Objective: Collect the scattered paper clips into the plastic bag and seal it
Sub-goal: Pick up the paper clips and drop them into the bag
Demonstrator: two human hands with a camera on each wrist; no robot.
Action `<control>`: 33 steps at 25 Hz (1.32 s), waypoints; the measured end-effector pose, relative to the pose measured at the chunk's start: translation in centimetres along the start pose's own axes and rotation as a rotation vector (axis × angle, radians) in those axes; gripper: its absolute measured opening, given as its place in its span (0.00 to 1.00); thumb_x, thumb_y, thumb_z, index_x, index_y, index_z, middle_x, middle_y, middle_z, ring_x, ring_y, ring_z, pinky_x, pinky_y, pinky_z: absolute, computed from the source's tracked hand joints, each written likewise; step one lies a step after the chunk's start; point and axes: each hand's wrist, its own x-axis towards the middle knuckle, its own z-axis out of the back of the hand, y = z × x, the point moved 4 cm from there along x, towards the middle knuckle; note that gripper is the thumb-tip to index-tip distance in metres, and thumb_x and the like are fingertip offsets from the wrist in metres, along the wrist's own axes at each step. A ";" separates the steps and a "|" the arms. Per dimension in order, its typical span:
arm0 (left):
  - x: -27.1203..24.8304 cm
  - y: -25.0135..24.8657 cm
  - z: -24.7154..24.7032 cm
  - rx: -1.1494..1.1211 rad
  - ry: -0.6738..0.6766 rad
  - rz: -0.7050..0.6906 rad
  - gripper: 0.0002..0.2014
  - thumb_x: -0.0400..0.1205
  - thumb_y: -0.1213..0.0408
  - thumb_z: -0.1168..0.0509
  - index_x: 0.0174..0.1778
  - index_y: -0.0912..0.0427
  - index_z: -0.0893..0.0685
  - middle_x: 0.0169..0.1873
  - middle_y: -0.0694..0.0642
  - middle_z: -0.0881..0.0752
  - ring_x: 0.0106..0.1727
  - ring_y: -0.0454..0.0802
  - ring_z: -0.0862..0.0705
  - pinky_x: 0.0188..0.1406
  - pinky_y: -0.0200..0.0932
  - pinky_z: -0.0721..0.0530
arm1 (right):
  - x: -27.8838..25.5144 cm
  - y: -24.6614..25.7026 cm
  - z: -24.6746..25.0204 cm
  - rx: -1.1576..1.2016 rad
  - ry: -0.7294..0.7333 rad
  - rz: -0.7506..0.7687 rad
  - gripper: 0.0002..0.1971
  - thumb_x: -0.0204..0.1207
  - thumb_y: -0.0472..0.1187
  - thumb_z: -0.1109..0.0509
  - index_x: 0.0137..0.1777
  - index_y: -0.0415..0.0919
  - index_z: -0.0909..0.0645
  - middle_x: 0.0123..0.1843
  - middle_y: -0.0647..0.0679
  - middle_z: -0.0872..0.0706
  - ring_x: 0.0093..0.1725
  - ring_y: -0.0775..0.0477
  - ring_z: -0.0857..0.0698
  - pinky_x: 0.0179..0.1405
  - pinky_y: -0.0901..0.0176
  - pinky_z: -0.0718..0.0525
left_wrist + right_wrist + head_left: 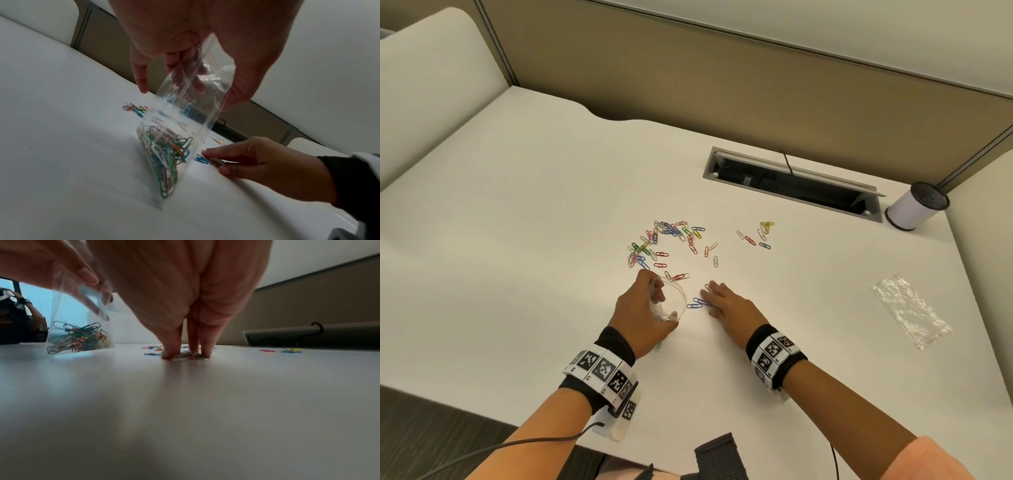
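Note:
My left hand grips the top of a clear plastic bag and holds it upright, its bottom corner touching the white desk. A bunch of coloured paper clips fills the bag's lower part. My right hand is just right of the bag, fingertips down on the desk, thumb and fingers closing on a few loose clips. Two blue clips lie between hand and bag. Several scattered clips lie beyond both hands, with a smaller group farther right.
A second, empty clear bag lies flat at the right. A white cylinder with a dark mesh top stands at the back right, beside an open cable slot. A partition wall closes off the desk's back.

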 end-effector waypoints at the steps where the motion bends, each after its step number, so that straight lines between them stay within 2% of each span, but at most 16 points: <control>1: 0.1 -0.1 -0.1 -0.001 0.005 -0.003 0.25 0.67 0.63 0.22 0.51 0.52 0.31 0.40 0.48 0.19 0.45 0.50 0.18 0.48 0.45 0.17 | -0.3 -0.1 -0.1 -0.011 -0.018 0.004 0.21 0.87 0.37 0.43 0.79 0.48 0.31 0.84 0.50 0.36 0.82 0.46 0.34 0.74 0.52 0.27; 3: 0.1 -0.2 -0.3 -0.002 0.011 -0.006 0.26 0.67 0.63 0.22 0.52 0.51 0.31 0.40 0.48 0.19 0.46 0.50 0.18 0.49 0.47 0.16 | -0.5 -0.2 0.0 -0.013 -0.044 -0.006 0.18 0.86 0.36 0.43 0.74 0.45 0.24 0.79 0.47 0.26 0.75 0.42 0.24 0.70 0.50 0.23; 6: 0.2 -0.2 -0.5 0.001 0.015 -0.005 0.25 0.67 0.62 0.22 0.51 0.50 0.31 0.40 0.46 0.19 0.46 0.49 0.18 0.50 0.50 0.15 | -0.1 -0.2 0.4 -0.054 -0.076 -0.013 0.14 0.84 0.35 0.42 0.62 0.39 0.16 0.63 0.42 0.15 0.61 0.36 0.15 0.58 0.48 0.18; 8: 0.3 -0.1 -0.6 0.000 0.017 0.002 0.25 0.66 0.62 0.23 0.51 0.50 0.31 0.40 0.46 0.19 0.47 0.48 0.18 0.51 0.50 0.15 | 0.1 0.0 0.9 -0.063 -0.101 -0.030 0.13 0.83 0.35 0.41 0.58 0.38 0.15 0.58 0.42 0.14 0.56 0.36 0.15 0.55 0.49 0.18; 11: 0.4 -0.2 -0.5 -0.002 0.008 -0.002 0.25 0.66 0.61 0.23 0.51 0.50 0.31 0.40 0.46 0.19 0.46 0.48 0.18 0.49 0.49 0.16 | 0.1 0.0 1.7 -0.049 -0.126 -0.070 0.14 0.85 0.40 0.41 0.58 0.37 0.14 0.54 0.41 0.14 0.52 0.37 0.15 0.53 0.51 0.19; 14: 0.3 -0.1 -0.5 0.005 0.007 -0.010 0.25 0.66 0.61 0.23 0.51 0.50 0.31 0.40 0.45 0.20 0.46 0.49 0.18 0.48 0.48 0.17 | 0.2 -0.3 2.8 0.010 -0.157 -0.129 0.13 0.82 0.43 0.37 0.55 0.41 0.12 0.51 0.44 0.11 0.51 0.42 0.15 0.51 0.55 0.19; 18: 0.1 0.3 -0.7 -0.001 0.016 -0.001 0.24 0.67 0.59 0.24 0.51 0.49 0.31 0.39 0.43 0.21 0.46 0.48 0.18 0.46 0.49 0.15 | 0.2 -2.7 3.6 0.484 -0.192 -0.361 0.06 0.72 0.43 0.22 0.44 0.42 0.08 0.43 0.48 0.07 0.44 0.52 0.12 0.45 0.68 0.18; 20: -0.1 0.3 -0.8 -0.001 0.020 0.001 0.24 0.66 0.57 0.24 0.51 0.48 0.32 0.39 0.43 0.21 0.46 0.49 0.18 0.46 0.50 0.15 | -0.2 -3.2 3.8 0.791 -0.151 -0.443 0.07 0.68 0.40 0.19 0.45 0.40 0.08 0.45 0.45 0.07 0.47 0.49 0.10 0.50 0.65 0.14; 22: -0.1 0.4 -0.9 0.006 0.027 0.010 0.24 0.65 0.55 0.26 0.50 0.46 0.32 0.40 0.43 0.21 0.46 0.50 0.18 0.47 0.51 0.14 | -0.8 -2.1 4.5 1.100 -0.088 -0.438 0.10 0.69 0.33 0.20 0.50 0.32 0.10 0.48 0.38 0.08 0.47 0.46 0.10 0.50 0.64 0.12; 24: -0.1 0.6 -1.1 0.016 0.033 0.018 0.24 0.64 0.53 0.26 0.50 0.45 0.33 0.40 0.43 0.21 0.46 0.50 0.18 0.49 0.52 0.15 | -1.4 -0.2 6.1 1.223 -0.019 -0.363 0.12 0.71 0.29 0.23 0.54 0.30 0.12 0.47 0.37 0.09 0.44 0.48 0.10 0.47 0.67 0.12; 27: -0.1 0.3 -1.5 0.025 0.043 0.015 0.25 0.64 0.52 0.27 0.50 0.44 0.33 0.39 0.42 0.21 0.47 0.51 0.18 0.49 0.54 0.14 | -2.2 3.1 8.7 1.183 0.085 -0.208 0.12 0.72 0.28 0.25 0.56 0.30 0.13 0.44 0.41 0.09 0.43 0.49 0.10 0.50 0.65 0.12; 30: -0.1 -0.1 -2.0 0.024 0.050 0.003 0.25 0.65 0.54 0.26 0.50 0.45 0.33 0.40 0.43 0.20 0.46 0.51 0.17 0.48 0.54 0.14 | -2.5 6.0 10.0 1.018 0.142 -0.140 0.11 0.73 0.30 0.24 0.54 0.30 0.12 0.42 0.42 0.08 0.41 0.49 0.09 0.48 0.62 0.11; 33: -0.2 -0.6 -2.5 0.021 0.059 -0.016 0.25 0.65 0.55 0.25 0.50 0.44 0.33 0.40 0.42 0.20 0.46 0.50 0.17 0.48 0.55 0.13 | -2.6 7.9 10.4 0.676 0.046 -0.124 0.07 0.74 0.35 0.24 0.50 0.36 0.10 0.42 0.42 0.07 0.43 0.46 0.07 0.51 0.54 0.09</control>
